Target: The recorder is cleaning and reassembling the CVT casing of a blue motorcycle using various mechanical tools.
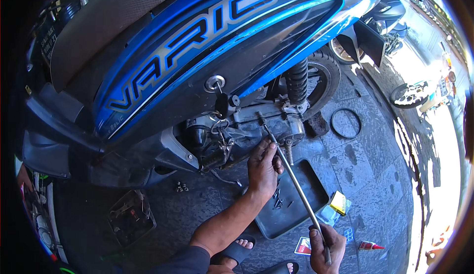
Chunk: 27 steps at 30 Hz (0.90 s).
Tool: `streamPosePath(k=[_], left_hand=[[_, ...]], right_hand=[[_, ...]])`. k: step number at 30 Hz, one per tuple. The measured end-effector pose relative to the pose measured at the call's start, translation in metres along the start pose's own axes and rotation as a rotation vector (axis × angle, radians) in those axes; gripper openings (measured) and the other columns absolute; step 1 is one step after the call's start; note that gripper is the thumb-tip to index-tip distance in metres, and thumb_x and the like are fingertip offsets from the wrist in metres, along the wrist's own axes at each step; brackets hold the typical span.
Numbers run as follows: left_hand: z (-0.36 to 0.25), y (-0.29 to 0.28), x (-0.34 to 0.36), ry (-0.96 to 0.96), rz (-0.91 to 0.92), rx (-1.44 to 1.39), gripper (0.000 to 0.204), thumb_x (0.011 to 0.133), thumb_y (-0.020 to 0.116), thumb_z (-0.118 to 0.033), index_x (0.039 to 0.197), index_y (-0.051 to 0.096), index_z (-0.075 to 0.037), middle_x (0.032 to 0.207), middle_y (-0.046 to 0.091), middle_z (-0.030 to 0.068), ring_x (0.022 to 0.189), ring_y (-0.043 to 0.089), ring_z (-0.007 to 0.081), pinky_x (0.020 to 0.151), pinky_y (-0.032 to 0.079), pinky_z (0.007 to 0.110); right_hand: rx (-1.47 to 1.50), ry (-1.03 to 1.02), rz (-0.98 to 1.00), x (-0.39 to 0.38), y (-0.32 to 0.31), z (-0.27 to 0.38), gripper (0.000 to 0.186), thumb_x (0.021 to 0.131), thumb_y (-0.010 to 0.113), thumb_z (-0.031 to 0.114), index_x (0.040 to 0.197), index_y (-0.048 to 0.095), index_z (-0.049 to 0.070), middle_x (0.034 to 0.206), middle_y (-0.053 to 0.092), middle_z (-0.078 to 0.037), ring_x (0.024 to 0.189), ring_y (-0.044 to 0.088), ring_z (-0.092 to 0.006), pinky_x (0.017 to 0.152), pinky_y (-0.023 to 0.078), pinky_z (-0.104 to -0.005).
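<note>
A blue and dark scooter (217,42) fills the upper view, its grimy engine casing (252,126) exposed below the body panel. A long silver metal rod (299,193) slants from that casing down toward the lower right. Its upper end meets the casing; what it engages there is too small to tell. Near that end my left hand (264,171) is closed, thumb and fingers about the rod. At the lower end my right hand (328,249) wraps round it, the tip sticking out past the fingers. Keys with a dark fob (225,105) hang from the panel's lock.
Beneath my hands, a black tray (317,187) holds several dark bolts. Around it lie a black belt loop (346,123), a yellow box (338,203) and a red-tipped tube (370,245). Left stands another bin (132,219). The rear wheel (328,84) and parked motorbikes are farther right.
</note>
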<state>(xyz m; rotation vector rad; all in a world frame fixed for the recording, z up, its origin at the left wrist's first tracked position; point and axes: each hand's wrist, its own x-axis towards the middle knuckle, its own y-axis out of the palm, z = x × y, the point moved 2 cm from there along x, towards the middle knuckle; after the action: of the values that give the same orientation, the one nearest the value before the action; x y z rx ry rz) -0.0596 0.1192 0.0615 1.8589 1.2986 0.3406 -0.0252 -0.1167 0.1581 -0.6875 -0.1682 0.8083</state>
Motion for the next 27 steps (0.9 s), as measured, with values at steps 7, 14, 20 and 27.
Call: streamPosePath(k=[7,14,20,27], left_hand=[[0.005,-0.002,0.001,-0.01,-0.012,-0.05,0.014,0.1,0.052,-0.013,0.11,0.06,-0.008,0.075,0.049,-0.0045,0.055,0.044,0.0037,0.047,0.037,0.022],[0.027,-0.021,-0.091,-0.464,0.397,0.361,0.021,0.101,0.051,-0.022,0.097,0.061,-0.004,0.074,0.058,0.0011,0.059,0.052,0.0035,0.05,0.041,0.019],[0.036,-0.036,-0.102,-0.605,0.551,0.457,0.023,0.099,0.058,-0.025,0.101,0.064,-0.003,0.069,0.054,-0.0038,0.061,0.048,0.0013,0.054,0.038,0.017],[0.026,-0.032,-0.11,-0.411,0.453,0.547,0.03,0.098,0.06,-0.03,0.09,0.066,-0.003,0.063,0.051,-0.0057,0.057,0.043,0.0027,0.051,0.035,0.022]], right_hand=[[0.008,-0.047,-0.003,0.009,0.001,0.0,0.023,0.092,0.063,0.019,0.101,0.067,-0.001,0.067,0.06,-0.015,0.064,0.061,-0.0239,0.059,0.045,-0.0365],[1.01,0.291,0.133,0.014,0.061,-0.044,0.028,0.096,0.053,0.024,0.1,0.063,-0.001,0.077,0.064,-0.005,0.076,0.064,-0.0174,0.064,0.05,-0.0302],[1.618,0.748,0.285,0.0,0.08,-0.051,0.026,0.095,0.057,0.028,0.092,0.059,0.002,0.07,0.054,-0.005,0.068,0.057,-0.0207,0.064,0.051,-0.0335],[0.131,-0.123,-0.075,-0.025,0.028,-0.051,0.041,0.087,0.056,-0.001,0.128,0.059,0.0,0.073,0.061,-0.006,0.066,0.058,-0.0165,0.062,0.047,-0.0315]])
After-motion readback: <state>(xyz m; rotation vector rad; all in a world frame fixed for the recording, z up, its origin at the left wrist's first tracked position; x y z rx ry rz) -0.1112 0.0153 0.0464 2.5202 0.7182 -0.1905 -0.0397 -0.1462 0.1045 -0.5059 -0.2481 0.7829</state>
